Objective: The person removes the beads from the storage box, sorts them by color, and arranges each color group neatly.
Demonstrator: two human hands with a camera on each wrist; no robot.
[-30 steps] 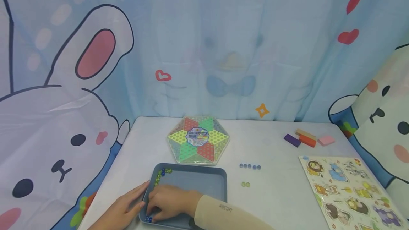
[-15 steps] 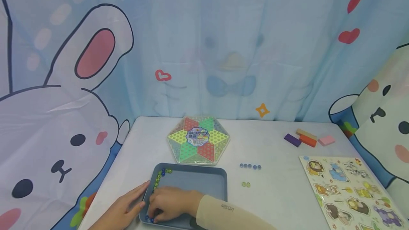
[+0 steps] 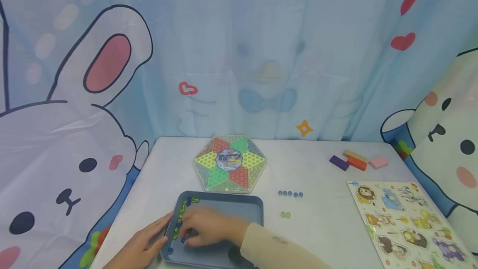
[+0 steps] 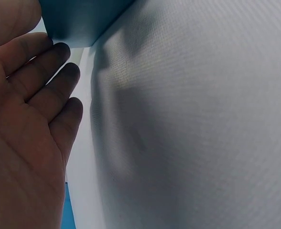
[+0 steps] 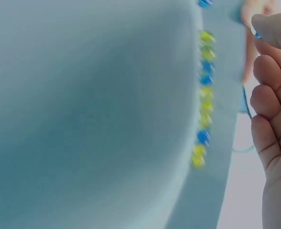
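A grey-blue tray (image 3: 239, 199) lies near the table's front. Along its left wall runs a line of yellow-green marbles (image 5: 206, 106) and blue marbles (image 5: 203, 137). One blue marble (image 3: 170, 250) sits apart in the tray's near left corner. Over the tray's left part, my right hand (image 3: 209, 225) pinches another blue marble (image 5: 257, 35) between thumb and index finger; it is mostly hidden by the fingertips. My left hand (image 3: 143, 242) is at the tray's outer left side, fingers extended and relaxed along the wall, holding nothing.
Behind the tray lies a hexagonal marble board (image 3: 229, 165). To the right are a row of blue marbles (image 3: 290, 194) and two yellow-green marbles (image 3: 285, 215). Coloured blocks (image 3: 356, 162) and an animal puzzle board (image 3: 407, 219) lie farther right.
My right hand has lifted from the tray's near left corner with a blue marble and moved away along the row. The left hand has stayed at the tray's side.
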